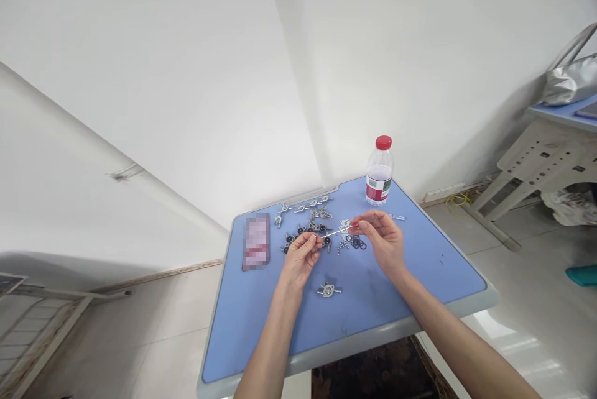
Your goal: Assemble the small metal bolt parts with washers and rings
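Observation:
My right hand (386, 245) grips the red handle of a thin screwdriver (336, 232), its bare metal shaft pointing left. At the tip of that shaft, my left hand (301, 259) is closed in a pinch; whatever sits between its fingertips is too small to make out. Below the hands, one small metal valve-like part (329, 290) lies alone on the blue table (373, 306). Behind my left hand are several similar parts with black round pieces (321, 227). Black rubber rings (358, 242), small screws (343, 245) and flat metal plates (344, 225) lie between the hands.
More metal parts (312, 204) line the table's back edge. A phone-like flat object (256, 242), blurred out, rests at left. A red-capped water bottle (379, 172) stands at the back right, near another clear-handled tool (397, 217). The white wall (224, 107) rises behind the table.

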`<state>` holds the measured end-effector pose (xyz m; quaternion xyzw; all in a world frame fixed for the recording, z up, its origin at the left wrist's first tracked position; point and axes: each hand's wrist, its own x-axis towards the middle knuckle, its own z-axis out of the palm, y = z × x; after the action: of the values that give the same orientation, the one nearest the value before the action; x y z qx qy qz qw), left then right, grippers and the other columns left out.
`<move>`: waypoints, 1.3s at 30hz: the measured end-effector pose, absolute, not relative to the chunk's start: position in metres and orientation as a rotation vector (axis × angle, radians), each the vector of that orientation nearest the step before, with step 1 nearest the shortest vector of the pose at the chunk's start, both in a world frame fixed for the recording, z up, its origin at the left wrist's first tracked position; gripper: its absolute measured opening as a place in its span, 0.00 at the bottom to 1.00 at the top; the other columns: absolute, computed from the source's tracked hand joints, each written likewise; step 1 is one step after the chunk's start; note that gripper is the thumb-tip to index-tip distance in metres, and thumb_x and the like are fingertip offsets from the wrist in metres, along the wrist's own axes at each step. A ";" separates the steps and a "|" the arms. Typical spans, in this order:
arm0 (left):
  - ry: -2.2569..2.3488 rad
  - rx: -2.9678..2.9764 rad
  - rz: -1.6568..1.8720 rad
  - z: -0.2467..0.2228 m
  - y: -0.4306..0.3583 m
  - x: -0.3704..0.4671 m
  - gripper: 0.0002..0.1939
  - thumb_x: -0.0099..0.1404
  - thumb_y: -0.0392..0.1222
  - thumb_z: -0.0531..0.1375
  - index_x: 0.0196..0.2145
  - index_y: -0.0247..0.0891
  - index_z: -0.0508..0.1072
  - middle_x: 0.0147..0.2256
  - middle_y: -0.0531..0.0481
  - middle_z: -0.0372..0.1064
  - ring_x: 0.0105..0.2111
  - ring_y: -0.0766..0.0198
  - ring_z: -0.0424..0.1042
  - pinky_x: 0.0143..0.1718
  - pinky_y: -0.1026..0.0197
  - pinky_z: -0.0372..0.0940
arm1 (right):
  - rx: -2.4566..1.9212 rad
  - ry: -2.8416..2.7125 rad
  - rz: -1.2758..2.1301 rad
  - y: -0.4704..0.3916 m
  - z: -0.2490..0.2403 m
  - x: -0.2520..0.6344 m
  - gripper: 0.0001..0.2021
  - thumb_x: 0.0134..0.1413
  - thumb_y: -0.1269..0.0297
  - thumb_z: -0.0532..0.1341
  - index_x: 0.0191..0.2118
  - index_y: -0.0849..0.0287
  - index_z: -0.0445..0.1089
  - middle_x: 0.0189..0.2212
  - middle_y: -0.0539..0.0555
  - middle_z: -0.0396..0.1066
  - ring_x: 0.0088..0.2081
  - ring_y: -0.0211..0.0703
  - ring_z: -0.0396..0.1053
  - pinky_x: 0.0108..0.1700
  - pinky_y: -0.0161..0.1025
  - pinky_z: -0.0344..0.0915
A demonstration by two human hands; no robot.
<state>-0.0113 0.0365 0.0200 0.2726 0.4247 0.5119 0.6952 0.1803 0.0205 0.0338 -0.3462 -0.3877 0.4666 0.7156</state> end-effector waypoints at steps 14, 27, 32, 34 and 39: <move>0.911 0.514 1.143 0.022 0.034 -0.007 0.17 0.41 0.39 0.76 0.24 0.32 0.73 0.22 0.52 0.71 0.21 0.73 0.69 0.18 0.75 0.63 | -0.731 -0.936 1.012 0.017 0.030 0.177 0.05 0.55 0.65 0.65 0.38 0.55 0.70 0.33 0.51 0.78 0.34 0.42 0.77 0.40 0.43 0.76; 0.869 0.406 1.193 0.019 0.034 -0.007 0.12 0.47 0.33 0.74 0.25 0.30 0.74 0.22 0.52 0.71 0.20 0.74 0.70 0.21 0.76 0.67 | -0.618 -1.160 0.867 0.009 0.017 0.177 0.10 0.58 0.75 0.61 0.41 0.52 0.72 0.39 0.51 0.77 0.39 0.42 0.76 0.41 0.42 0.76; 0.840 0.384 1.212 0.021 0.033 -0.005 0.10 0.48 0.30 0.72 0.26 0.30 0.74 0.23 0.52 0.71 0.21 0.74 0.70 0.21 0.75 0.68 | -0.617 -1.158 0.816 0.009 0.018 0.175 0.11 0.57 0.76 0.62 0.41 0.52 0.71 0.38 0.50 0.77 0.38 0.42 0.77 0.39 0.41 0.76; 0.841 0.377 1.223 0.020 0.034 -0.005 0.09 0.49 0.30 0.72 0.26 0.30 0.75 0.22 0.52 0.71 0.21 0.74 0.71 0.21 0.76 0.68 | -0.614 -1.227 0.767 0.008 0.017 0.176 0.12 0.57 0.77 0.61 0.42 0.52 0.71 0.39 0.51 0.77 0.39 0.43 0.77 0.40 0.42 0.76; 0.839 0.366 1.237 0.019 0.035 -0.005 0.07 0.52 0.30 0.70 0.28 0.29 0.76 0.24 0.51 0.72 0.23 0.72 0.73 0.23 0.75 0.70 | -0.643 -1.300 0.682 0.007 0.014 0.176 0.13 0.57 0.77 0.61 0.43 0.52 0.71 0.40 0.51 0.77 0.40 0.43 0.76 0.40 0.43 0.76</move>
<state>-0.0045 0.0345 0.0192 0.1655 0.3794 0.5592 0.7184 0.1764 0.0072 0.0143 -0.2883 -0.5827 0.3058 0.6955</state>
